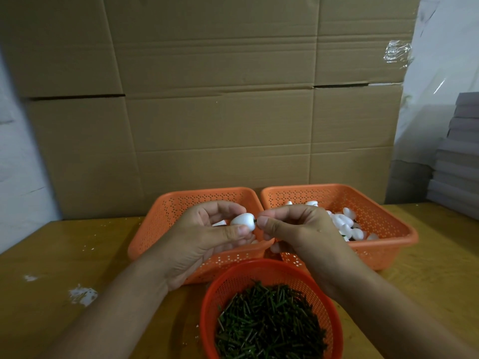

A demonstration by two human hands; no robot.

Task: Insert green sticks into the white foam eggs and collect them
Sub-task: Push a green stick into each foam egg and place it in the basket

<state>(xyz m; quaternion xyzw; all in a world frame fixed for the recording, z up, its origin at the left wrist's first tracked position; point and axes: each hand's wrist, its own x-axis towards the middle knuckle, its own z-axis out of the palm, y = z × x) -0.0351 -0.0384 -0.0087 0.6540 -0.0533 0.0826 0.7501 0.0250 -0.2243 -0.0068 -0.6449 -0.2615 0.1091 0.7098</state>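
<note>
My left hand (207,234) is gripping a foam egg (242,221); at its 3 o'clock, my right hand (293,229) is pinching a green stick (256,221) against it.

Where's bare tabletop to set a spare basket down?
Bare tabletop lies left of the left orange basket, apart from white crumbs. A smaller strip lies right of the stick basket. The centre is crowded: both hands, all baskets.

white foam egg (240,219), green sticks (269,325), orange perforated baskets (383,244)
</note>
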